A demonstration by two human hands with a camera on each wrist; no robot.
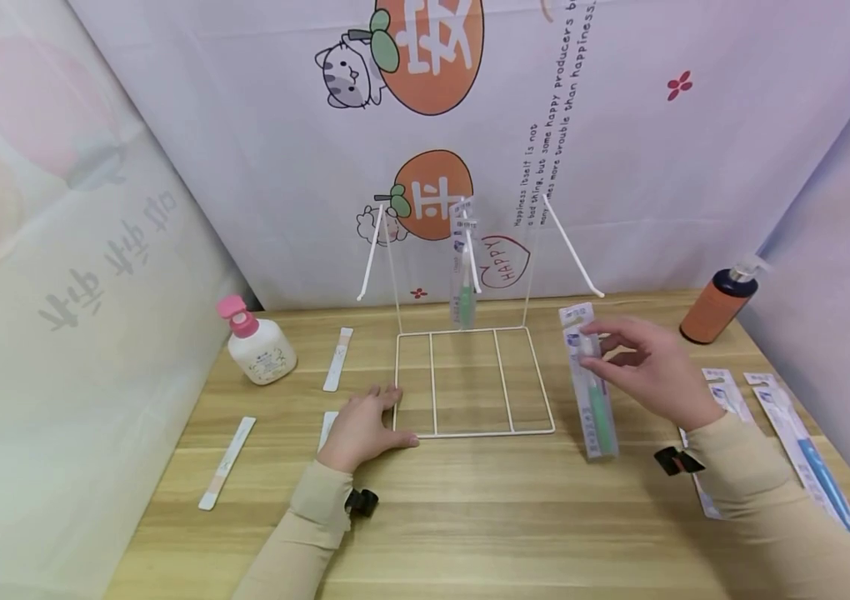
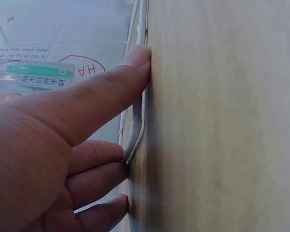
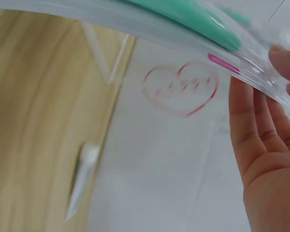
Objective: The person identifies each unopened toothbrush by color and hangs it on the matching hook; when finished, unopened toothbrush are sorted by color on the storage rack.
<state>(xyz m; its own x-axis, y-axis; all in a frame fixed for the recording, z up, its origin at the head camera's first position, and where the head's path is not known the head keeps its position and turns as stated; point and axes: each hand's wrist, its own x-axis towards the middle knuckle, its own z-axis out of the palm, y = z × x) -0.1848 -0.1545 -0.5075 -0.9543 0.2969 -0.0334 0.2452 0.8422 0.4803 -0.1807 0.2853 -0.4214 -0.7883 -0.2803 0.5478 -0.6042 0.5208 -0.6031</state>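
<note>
My right hand (image 1: pixel 638 362) pinches a packaged toothbrush (image 1: pixel 601 417) with a green handle near its upper end, right of a white wire rack (image 1: pixel 492 433). In the right wrist view the clear pack (image 3: pixel 222 63) lies between thumb and fingers. My left hand (image 1: pixel 365 429) rests on the table at the rack's front left corner, its thumb (image 2: pixel 135 57) against the base wire and its fingertips along the left side. Another toothbrush pack (image 1: pixel 464 283) with a green handle hangs from the rack's middle prong, with a second pack top overlapping it.
Toothbrush packs (image 1: pixel 807 454) lie at the right, partly behind my right forearm. An orange and black pump bottle (image 1: pixel 717 307) stands behind them. At the left are a white bottle with a pink pump (image 1: pixel 263 352) and several thin paper sachets (image 1: pixel 227 463). Two outer prongs (image 1: pixel 573 248) jut forward.
</note>
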